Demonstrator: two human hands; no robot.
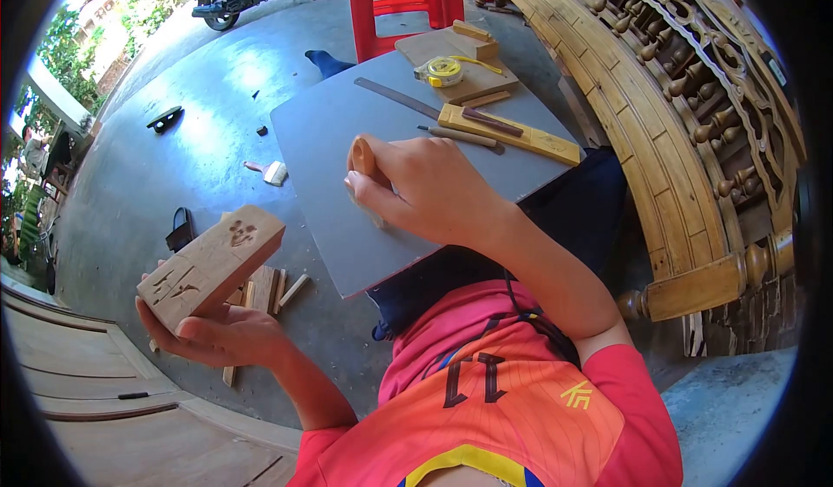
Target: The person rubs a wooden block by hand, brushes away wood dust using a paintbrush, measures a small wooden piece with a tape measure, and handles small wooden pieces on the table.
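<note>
My left hand holds a carved wooden block from below, off to the left of the board and tilted. Cut marks show near its lower end and a small carved hollow near its upper end. Closed above the grey board, my right hand grips a wooden-handled tool; its working end is mostly hidden behind the fingers. Further up the board lie a metal ruler, a yellow wooden bar, a slim wooden-handled tool and a yellow tape measure.
A red plastic stool stands beyond the board. On the floor lie a paintbrush, a sandal and several wood offcuts. Carved wooden furniture lines the right side; wooden panels lie at lower left.
</note>
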